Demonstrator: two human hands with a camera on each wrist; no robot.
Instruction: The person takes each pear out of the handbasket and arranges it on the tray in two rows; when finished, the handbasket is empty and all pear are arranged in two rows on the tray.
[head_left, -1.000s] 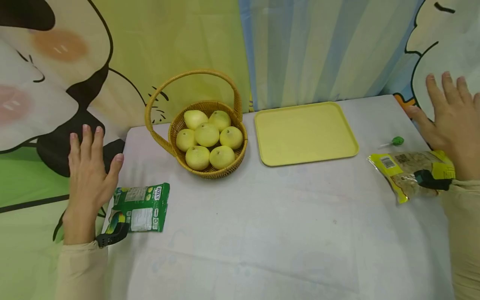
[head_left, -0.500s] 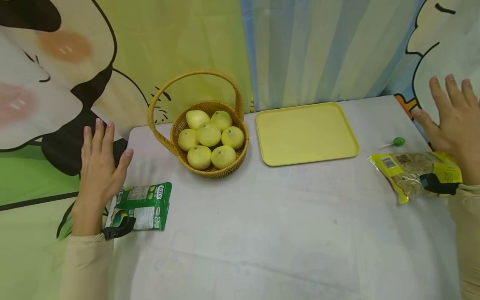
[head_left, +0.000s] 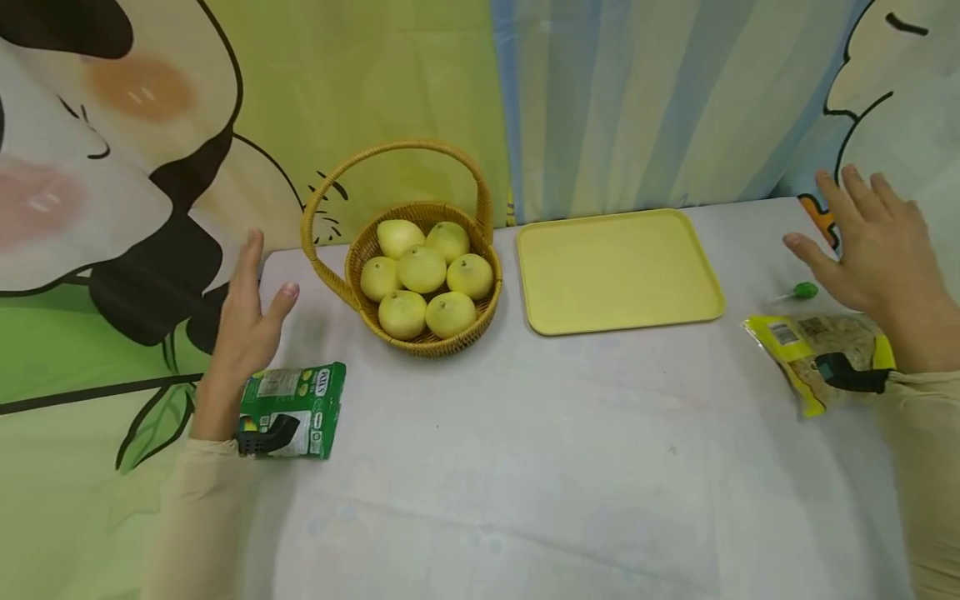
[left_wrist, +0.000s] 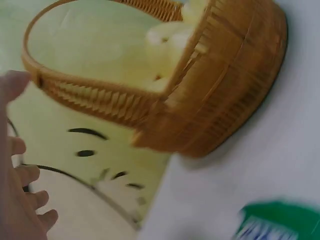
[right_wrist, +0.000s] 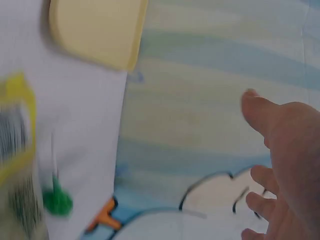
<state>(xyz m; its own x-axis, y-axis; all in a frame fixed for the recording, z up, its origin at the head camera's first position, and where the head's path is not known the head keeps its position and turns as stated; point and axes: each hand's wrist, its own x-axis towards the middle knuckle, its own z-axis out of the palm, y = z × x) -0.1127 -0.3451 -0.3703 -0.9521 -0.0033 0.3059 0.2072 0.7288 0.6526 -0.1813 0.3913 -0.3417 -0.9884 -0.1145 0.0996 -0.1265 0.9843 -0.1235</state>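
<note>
My left hand (head_left: 246, 329) hovers at the table's left side, fingers extended and thumb spread, holding nothing. Below it lies a green snack packet (head_left: 330, 408), partly hidden by the wrist and its black strap. At the right side my right hand (head_left: 873, 242) is raised with spread fingers, also holding nothing. Under that wrist is a yellow and clear packet (head_left: 787, 354) of pale contents. A green lollipop (head_left: 806, 290) lies just behind the packet. Left of centre stands a wicker basket (head_left: 487, 321) with a tall handle, filled with several round yellow-green fruits (head_left: 422, 268).
A flat yellow tray (head_left: 621, 271) lies near the back edge of the white-covered table (head_left: 525, 450), right of the basket. Behind the table hangs a printed cloth backdrop (head_left: 390, 75) with cartoon animals and stripes.
My left hand has moved right toward the basket and turned more edge-on. My right hand has shifted left and slightly down over the last half second. The objects stay put.
</note>
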